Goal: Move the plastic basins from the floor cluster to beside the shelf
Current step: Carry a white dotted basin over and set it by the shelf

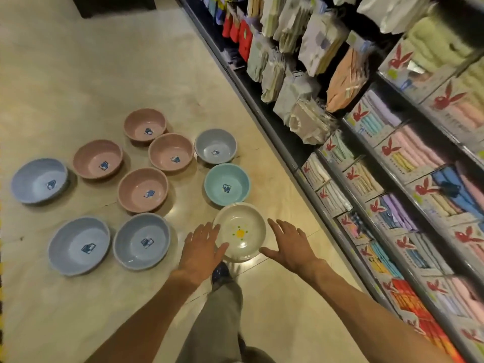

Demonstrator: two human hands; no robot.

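1. Ten plastic basins sit on the floor (78, 74) beside a shelf (327, 179) of boxed towels; three already form a line nearest it.
2. Both hands are spread, holding nothing: the left hand (201, 247) and right hand (288, 244) flank the cream basin (239, 231) with its yellow dot, the line's nearest member.
3. Whether the fingers touch its rim is unclear.
4. To place it well, keep it level and in line with the teal basin (227, 185), then return for the pink basin (142, 190).

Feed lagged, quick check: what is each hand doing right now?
Left hand: open, fingers spread beside the round cream plastic basin with the yellow dot pattern, holding nothing.
Right hand: open, same, on the other side.
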